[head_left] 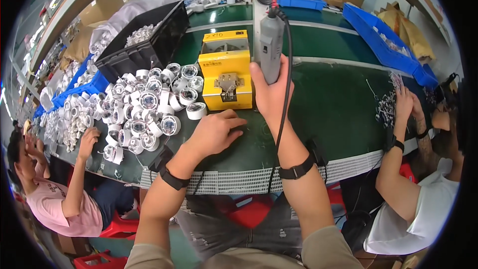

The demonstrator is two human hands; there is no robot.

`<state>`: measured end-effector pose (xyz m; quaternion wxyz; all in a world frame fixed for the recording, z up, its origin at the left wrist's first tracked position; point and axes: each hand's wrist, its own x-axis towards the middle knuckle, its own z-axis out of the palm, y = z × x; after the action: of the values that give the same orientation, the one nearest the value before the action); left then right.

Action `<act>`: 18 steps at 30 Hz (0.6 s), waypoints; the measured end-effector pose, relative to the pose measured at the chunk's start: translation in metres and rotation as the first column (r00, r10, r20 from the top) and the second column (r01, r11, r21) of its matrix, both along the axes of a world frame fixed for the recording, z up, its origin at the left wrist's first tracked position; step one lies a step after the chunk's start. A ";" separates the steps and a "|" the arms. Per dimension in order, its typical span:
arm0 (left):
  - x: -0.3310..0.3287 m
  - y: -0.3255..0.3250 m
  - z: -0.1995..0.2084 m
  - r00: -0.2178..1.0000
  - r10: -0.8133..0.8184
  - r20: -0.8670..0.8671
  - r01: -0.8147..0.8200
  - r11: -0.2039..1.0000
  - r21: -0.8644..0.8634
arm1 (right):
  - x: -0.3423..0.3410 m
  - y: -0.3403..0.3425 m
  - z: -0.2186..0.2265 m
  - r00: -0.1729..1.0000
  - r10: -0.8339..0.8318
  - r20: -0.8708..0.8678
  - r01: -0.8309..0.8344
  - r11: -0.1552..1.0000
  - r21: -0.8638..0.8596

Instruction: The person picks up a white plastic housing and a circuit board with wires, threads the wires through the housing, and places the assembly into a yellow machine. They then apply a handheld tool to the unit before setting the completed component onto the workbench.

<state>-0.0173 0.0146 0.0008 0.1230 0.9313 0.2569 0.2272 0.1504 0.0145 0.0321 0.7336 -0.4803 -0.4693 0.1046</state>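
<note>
A grey electric screwdriver stands upright in my right hand, thumb and fingers wrapped around its lower end. Its tip is hidden. A black cord loops from its top down past my right forearm. My left hand lies on the green tabletop with fingers loosely bent and apart, and nothing shows in it. Just beyond it stands a yellow screw feeder box with a metal fitting on its front. To the left is a heap of round white housings, several showing circuit boards inside.
A black crate of small white parts stands behind the heap. Blue trays line the far right. A co-worker's hands hold thin white-tipped pieces at right; another person's hand touches small parts at left. White perforated strip edges the table.
</note>
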 end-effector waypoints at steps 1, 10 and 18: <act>0.002 0.000 -0.003 1.000 -0.010 -0.004 0.010 1.000 -0.004 | 0.001 -0.001 -0.001 1.000 -0.010 -0.004 0.010 1.000 -0.004; 0.013 0.000 -0.015 0.997 0.022 -0.070 -0.023 1.000 -0.009 | -0.005 -0.002 -0.003 0.995 0.050 0.083 -0.045 0.997 -0.063; 0.013 0.010 -0.024 0.999 0.015 0.047 -0.016 1.000 0.010 | -0.004 0.007 -0.010 0.996 0.066 0.063 -0.067 0.998 0.015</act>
<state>-0.0041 0.0251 -0.0231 0.1222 0.9244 0.2600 0.2511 0.1461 0.0210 0.0218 0.7188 -0.4611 -0.5085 0.1100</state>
